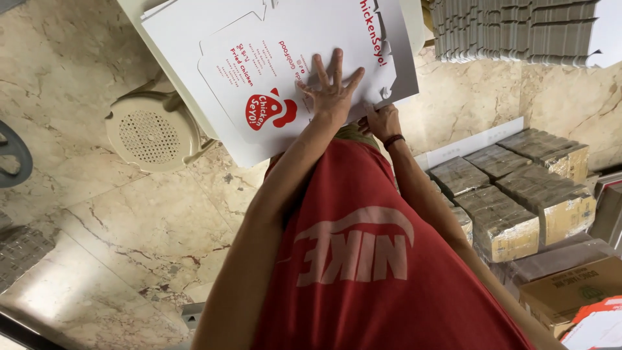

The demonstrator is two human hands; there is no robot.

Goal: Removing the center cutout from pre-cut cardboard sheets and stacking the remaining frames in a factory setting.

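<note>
A flat white die-cut carton blank (pixel 259 39) with red print and a red logo lies on top of a stack of similar sheets. My left hand (pixel 330 91) presses flat on it, fingers spread, near its lower right corner. My right hand (pixel 382 121), with a dark band on the wrist, is closed on the near edge of the blank just below that corner. My red shirt fills the lower middle of the view.
A beige plastic stool (pixel 152 133) stands on the marble floor (pixel 116 240) at the left. Several plastic-wrapped bundles (pixel 512 194) and a brown carton (pixel 570 291) sit at the right. A stack of grey folded cardboard (pixel 518 29) is at the top right.
</note>
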